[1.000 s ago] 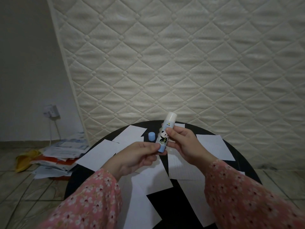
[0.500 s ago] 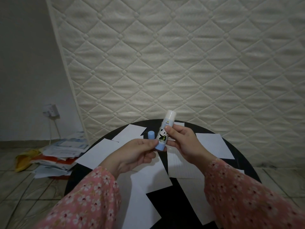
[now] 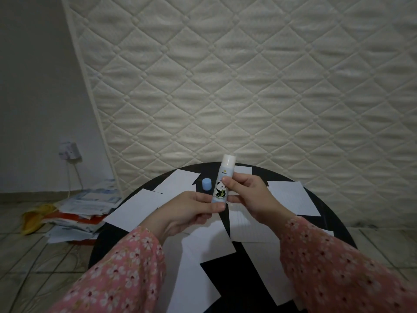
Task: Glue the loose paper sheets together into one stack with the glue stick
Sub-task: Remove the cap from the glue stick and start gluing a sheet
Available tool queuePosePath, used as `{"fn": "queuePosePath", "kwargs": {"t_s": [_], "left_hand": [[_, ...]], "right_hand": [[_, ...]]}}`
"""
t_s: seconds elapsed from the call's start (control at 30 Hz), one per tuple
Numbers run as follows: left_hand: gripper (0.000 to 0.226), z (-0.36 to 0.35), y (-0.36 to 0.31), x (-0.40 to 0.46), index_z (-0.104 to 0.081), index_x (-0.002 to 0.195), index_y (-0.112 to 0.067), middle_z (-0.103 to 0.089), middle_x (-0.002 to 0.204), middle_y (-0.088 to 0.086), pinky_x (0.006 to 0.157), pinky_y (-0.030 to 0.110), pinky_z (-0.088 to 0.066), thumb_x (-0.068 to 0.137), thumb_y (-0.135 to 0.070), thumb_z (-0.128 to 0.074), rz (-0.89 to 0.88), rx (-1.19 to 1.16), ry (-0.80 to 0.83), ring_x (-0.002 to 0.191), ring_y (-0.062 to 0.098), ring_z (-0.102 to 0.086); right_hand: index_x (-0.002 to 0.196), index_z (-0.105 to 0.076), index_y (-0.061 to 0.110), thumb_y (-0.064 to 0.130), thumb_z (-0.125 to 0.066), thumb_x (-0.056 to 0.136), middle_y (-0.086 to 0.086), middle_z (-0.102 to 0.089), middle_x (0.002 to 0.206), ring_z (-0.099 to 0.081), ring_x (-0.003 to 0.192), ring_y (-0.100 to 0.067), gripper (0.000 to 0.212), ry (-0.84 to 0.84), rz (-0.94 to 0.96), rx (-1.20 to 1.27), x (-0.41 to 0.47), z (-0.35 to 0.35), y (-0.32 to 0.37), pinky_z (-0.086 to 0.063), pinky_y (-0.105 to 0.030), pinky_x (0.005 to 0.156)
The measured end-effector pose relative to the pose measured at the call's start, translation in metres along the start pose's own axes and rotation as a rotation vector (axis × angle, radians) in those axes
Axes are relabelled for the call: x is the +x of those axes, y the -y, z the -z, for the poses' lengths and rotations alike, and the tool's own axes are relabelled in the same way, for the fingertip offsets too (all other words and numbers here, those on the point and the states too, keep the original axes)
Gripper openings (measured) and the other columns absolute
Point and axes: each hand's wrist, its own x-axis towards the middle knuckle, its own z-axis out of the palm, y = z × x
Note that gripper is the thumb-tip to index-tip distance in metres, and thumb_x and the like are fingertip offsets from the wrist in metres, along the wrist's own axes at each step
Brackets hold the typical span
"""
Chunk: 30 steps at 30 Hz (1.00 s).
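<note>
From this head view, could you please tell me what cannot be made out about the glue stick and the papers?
- Base of the glue stick: covered by the left hand, so any twisting is unreadable.
- Small print on its label: too small.
- Sheets nearest the person: partly hidden by both sleeves.
- Paper sheets count: overlaps prevent it.
- Glue on any sheet: too dim to tell.

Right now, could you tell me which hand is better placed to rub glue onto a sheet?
Probably the right hand: it grips the glue stick round its barrel, while the left hand only pinches its base.
</note>
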Motion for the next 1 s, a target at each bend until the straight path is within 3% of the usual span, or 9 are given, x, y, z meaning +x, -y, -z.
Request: {"fn": "queuePosePath", "kwargs": {"t_s": [0.1,0.27,0.4,0.53,0.67,0.8,1.0], "left_hand": [[0.022,0.003,-0.003,-0.006,-0.075,0.095,-0.009,-0.069,0.096,0.005,0.052,0.013,-0.034,0.076,-0.02,-0.077,0.033,0.0,0.143,0.055,0.004,-0.038],[0.031,0.002,-0.001,-0.01,-0.066,0.102,-0.001,-0.071,0.089,0.006,0.048,0.013,-0.032,0.079,-0.021,-0.062,0.064,-0.078,0.226,0.052,0.004,-0.035],[0.017,0.0,-0.005,-0.008,-0.072,0.09,-0.009,-0.07,0.083,0.003,0.046,0.012,-0.027,0.077,-0.02,-0.075,0.038,-0.001,0.129,0.048,0.003,-0.034],[0.008,-0.001,-0.003,-0.003,-0.076,0.078,-0.015,-0.069,0.085,0.001,0.046,0.013,-0.031,0.076,-0.022,-0.078,0.048,0.133,-0.042,0.053,0.004,-0.038],[0.02,0.002,-0.002,-0.006,-0.073,0.092,-0.013,-0.071,0.091,0.0,0.048,0.013,-0.035,0.077,-0.027,-0.072,0.089,0.084,0.007,0.055,0.003,-0.043],[0.038,0.008,0.0,-0.012,-0.067,0.107,-0.006,-0.072,0.099,0.004,0.05,0.014,-0.041,0.079,-0.03,-0.061,0.133,-0.062,0.176,0.057,0.003,-0.05],[0.035,0.002,0.001,-0.011,-0.065,0.104,-0.005,-0.072,0.087,0.002,0.047,0.013,-0.032,0.077,-0.026,-0.061,0.115,-0.1,0.166,0.054,0.003,-0.04]], "right_hand": [[0.101,-0.068,0.003,0.022,-0.061,0.079,-0.012,-0.069,0.094,-0.069,0.087,-0.02,0.03,0.102,-0.013,0.045,-0.001,0.001,0.003,-0.057,-0.032,0.071],[0.106,-0.064,-0.002,0.02,-0.057,0.082,-0.015,-0.066,0.094,-0.068,0.083,-0.021,0.033,0.192,-0.033,0.054,-0.003,0.0,0.005,-0.058,-0.032,0.07],[0.1,-0.068,0.002,0.022,-0.061,0.079,-0.014,-0.069,0.093,-0.069,0.082,-0.02,0.031,0.12,-0.004,0.054,-0.003,-0.003,0.006,-0.057,-0.031,0.067],[0.105,-0.07,0.004,0.014,-0.063,0.087,-0.018,-0.071,0.102,-0.07,0.091,-0.022,0.021,0.005,-0.004,-0.036,-0.002,-0.004,-0.001,-0.058,-0.031,0.076],[0.101,-0.07,0.007,0.013,-0.062,0.089,-0.014,-0.072,0.098,-0.07,0.089,-0.02,0.016,-0.007,-0.013,-0.035,-0.001,-0.005,-0.001,-0.058,-0.028,0.073],[0.1,-0.068,0.004,0.024,-0.061,0.08,-0.009,-0.07,0.091,-0.069,0.086,-0.017,0.03,0.055,-0.015,0.049,-0.001,-0.003,0.0,-0.056,-0.03,0.072],[0.1,-0.067,0.004,0.023,-0.058,0.08,-0.007,-0.07,0.088,-0.069,0.084,-0.014,0.029,0.108,-0.026,0.121,-0.002,0.002,-0.001,-0.057,-0.03,0.071]]}}
